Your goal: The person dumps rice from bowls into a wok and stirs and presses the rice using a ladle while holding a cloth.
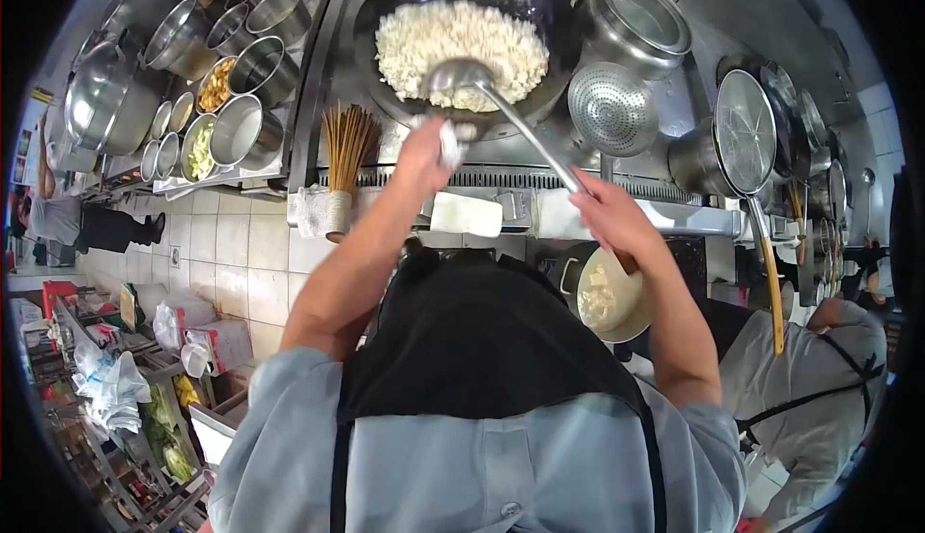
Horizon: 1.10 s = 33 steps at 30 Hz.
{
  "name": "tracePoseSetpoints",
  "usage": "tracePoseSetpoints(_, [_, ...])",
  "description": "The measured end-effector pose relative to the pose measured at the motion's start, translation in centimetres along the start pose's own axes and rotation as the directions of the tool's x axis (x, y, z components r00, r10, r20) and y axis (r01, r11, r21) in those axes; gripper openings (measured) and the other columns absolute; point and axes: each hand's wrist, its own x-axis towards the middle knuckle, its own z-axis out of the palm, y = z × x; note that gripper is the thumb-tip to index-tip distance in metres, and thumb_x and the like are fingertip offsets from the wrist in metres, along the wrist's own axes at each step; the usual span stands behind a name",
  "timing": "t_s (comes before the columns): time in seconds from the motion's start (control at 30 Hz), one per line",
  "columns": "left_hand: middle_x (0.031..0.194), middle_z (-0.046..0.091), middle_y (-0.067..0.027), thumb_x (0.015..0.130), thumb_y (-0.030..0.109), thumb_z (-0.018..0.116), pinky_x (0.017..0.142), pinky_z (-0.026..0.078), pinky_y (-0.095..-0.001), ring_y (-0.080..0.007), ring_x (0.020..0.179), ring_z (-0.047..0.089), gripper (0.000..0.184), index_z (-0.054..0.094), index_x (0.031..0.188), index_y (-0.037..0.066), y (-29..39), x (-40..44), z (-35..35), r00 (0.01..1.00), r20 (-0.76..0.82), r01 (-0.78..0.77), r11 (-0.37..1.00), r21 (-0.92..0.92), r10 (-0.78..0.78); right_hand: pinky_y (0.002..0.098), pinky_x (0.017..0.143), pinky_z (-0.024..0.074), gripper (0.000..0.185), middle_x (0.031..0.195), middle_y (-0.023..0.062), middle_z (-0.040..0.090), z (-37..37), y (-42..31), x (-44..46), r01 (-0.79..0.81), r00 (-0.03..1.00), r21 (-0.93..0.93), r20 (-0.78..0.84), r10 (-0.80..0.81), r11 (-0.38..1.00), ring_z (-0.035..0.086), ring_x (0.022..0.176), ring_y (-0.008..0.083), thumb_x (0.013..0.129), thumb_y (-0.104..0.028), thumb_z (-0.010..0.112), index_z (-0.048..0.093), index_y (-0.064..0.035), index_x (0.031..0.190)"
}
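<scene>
My right hand (pixel 617 213) is closed round the handle of a long metal ladle (pixel 533 138). The ladle's bowl lies face down on a heap of pale, finely cut food (pixel 462 37), which could be rice, in a big dark wok (pixel 565 27). At the wok's near edge, my left hand (pixel 424 159) is closed on a folded white cloth (pixel 450 145). Whether a wok handle lies under the cloth is hidden. Just left of that hand, a bamboo wok brush (pixel 347 147) stands upright with its bristles up.
A perforated skimmer (pixel 613 109) and a lidded pot (pixel 644 27) sit right of the wok. Steel containers (pixel 249 130) crowd the left counter. Below my right hand is a pot of cloudy liquid (pixel 617 306). A mesh strainer (pixel 745 133) and a co-worker (pixel 819 388) are at right.
</scene>
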Motion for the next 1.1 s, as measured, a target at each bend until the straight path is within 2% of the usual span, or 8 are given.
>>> tracePoseSetpoints(0.1, [0.11, 0.068, -0.0134, 0.103, 0.019, 0.051, 0.079, 0.057, -0.0441, -0.0289, 0.103, 0.067, 0.021, 0.059, 0.12, 0.01, -5.4, -3.4, -3.4, 0.994, 0.099, -0.032, 0.997, -0.065, 0.039, 0.0352, 0.059, 0.0521, 0.055, 0.09, 0.0071, 0.068, 2.8, 2.6, 4.0, 0.274, 0.844, -0.498, -0.286, -0.454, 0.823, 0.06, 0.057, 0.0209, 0.103, -0.023, 0.058, 0.044, -0.0068, 0.154])
tracePoseSetpoints(0.3, [0.095, 0.067, -0.0088, 0.104, 0.019, 0.049, 0.072, 0.055, -0.0453, -0.0248, 0.087, 0.065, 0.015, 0.059, 0.11, 0.011, 0.2, -2.8, 0.7, 1.0, -0.008, -0.028, 0.999, -0.039, 0.027, 0.0265, 0.048, 0.045, 0.056, 0.084, 0.0008, 0.056, 3.5, -2.6, -6.4, -0.021, 0.998, 0.108, -0.054, 0.027, 0.994, 0.052, 0.057, 0.0074, 0.103, -0.021, 0.056, 0.041, -0.0113, 0.157])
tracePoseSetpoints(0.53, [0.095, 0.07, -0.0078, 0.105, 0.022, 0.046, 0.061, 0.051, -0.0446, -0.0255, 0.075, 0.066, 0.018, 0.058, 0.113, 0.011, 3.7, -7.9, 4.4, 0.982, -0.145, 0.126, 0.991, 0.046, -0.118, 0.0218, 0.04, 0.0379, 0.056, 0.075, -0.0017, 0.05, -0.4, -4.6, -9.8, -0.185, 0.979, 0.066, 0.093, 0.179, 0.98, 0.045, 0.05, 0.0043, 0.104, -0.02, 0.055, 0.041, -0.0142, 0.158])
tracePoseSetpoints(0.7, [0.094, 0.066, -0.0092, 0.104, 0.025, 0.051, 0.063, 0.053, -0.0416, -0.0249, 0.082, 0.065, 0.016, 0.059, 0.109, 0.012, -1.6, -0.4, -0.7, 0.996, 0.082, -0.04, 0.995, -0.086, 0.047, 0.0425, 0.067, 0.0528, 0.056, 0.089, 0.0248, 0.07, 1.9, 1.4, 2.4, 0.226, 0.898, -0.458, -0.245, -0.366, 0.86, 0.066, 0.071, 0.0417, 0.101, -0.024, 0.063, 0.046, -0.0131, 0.153])
tracePoseSetpoints(0.83, [0.097, 0.064, -0.0075, 0.1, 0.017, 0.054, 0.063, 0.053, -0.0425, -0.0224, 0.082, 0.064, 0.013, 0.061, 0.11, 0.011, -3.5, -5.5, -1.5, 0.997, 0.035, -0.069, 0.998, -0.007, 0.069, 0.044, 0.063, 0.0542, 0.055, 0.091, 0.0259, 0.07, 3.4, 2.8, 4.4, 0.353, 0.742, -0.554, -0.324, -0.586, 0.754, 0.065, 0.069, 0.0433, 0.099, -0.024, 0.066, 0.048, -0.0101, 0.15])
tracePoseSetpoints(0.93, [0.088, 0.063, -0.0052, 0.101, 0.02, 0.055, 0.06, 0.052, -0.0427, -0.0218, 0.078, 0.063, 0.01, 0.06, 0.105, 0.012, 0.4, -1.6, 0.4, 0.996, 0.019, -0.09, 0.995, -0.04, 0.091, 0.0355, 0.045, 0.0478, 0.054, 0.078, 0.0114, 0.066, 4.2, 0.1, 0.1, 0.044, 0.976, 0.264, -0.219, 0.016, 0.964, 0.06, 0.053, 0.0242, 0.102, -0.026, 0.064, 0.047, -0.012, 0.151])
tracePoseSetpoints(0.97, [0.085, 0.063, -0.0047, 0.102, 0.022, 0.054, 0.058, 0.051, -0.0408, -0.0218, 0.075, 0.063, 0.01, 0.058, 0.104, 0.013, 1.9, -0.4, 1.7, 0.999, -0.02, -0.05, 0.998, -0.046, 0.049, 0.0257, 0.036, 0.0381, 0.052, 0.079, 0.0024, 0.058, 4.7, 0.2, -0.6, 0.053, 0.988, 0.451, -0.155, 0.02, 0.891, 0.051, 0.048, 0.0094, 0.105, -0.03, 0.06, 0.046, -0.0138, 0.152])
tracePoseSetpoints(1.1, [0.088, 0.066, -0.0043, 0.102, 0.028, 0.053, 0.059, 0.051, -0.0399, -0.0219, 0.076, 0.064, 0.015, 0.059, 0.105, 0.014, 1.3, 5.1, 1.6, 0.998, 0.054, -0.032, 0.999, 0.041, 0.03, 0.0328, 0.057, 0.0574, 0.048, 0.1, 0.0114, 0.064, 5.6, 1.5, 1.7, -0.064, 0.998, 0.966, 0.059, 0.028, 0.251, 0.064, 0.073, 0.0178, 0.109, -0.019, 0.048, 0.036, -0.0108, 0.155])
